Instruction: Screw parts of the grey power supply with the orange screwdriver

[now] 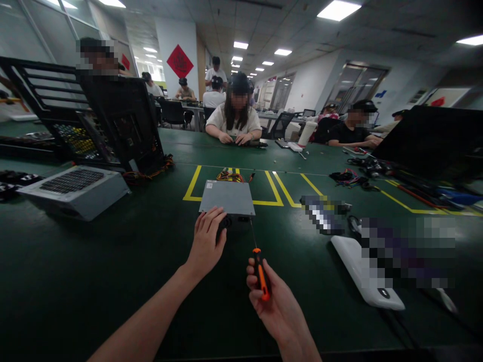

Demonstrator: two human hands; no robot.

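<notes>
While the left hand [207,234] lies open with fingers extended over the near edge of a grey power supply [228,196], the right hand [273,296] is closed round the orange-and-black handle of a screwdriver [261,274]. The power supply sits on the green tabletop [94,281], ahead of the wearer, partly over an outline of yellow tape [266,203]; coloured cables [229,175] bunch at its far side. Screwdriver shaft runs up to the right near corner of the casing; the tip is too thin to make out, so contact with the casing is uncertain.

To the left: a second grey power supply [77,188], grille uppermost, just beside an upright black computer case [123,123]. To the right: a white oblong device [366,271], well apart from the hands. Across the tabletop a person in a white top [217,119] is seated, both hands over a small object, near a white cup [307,133].
</notes>
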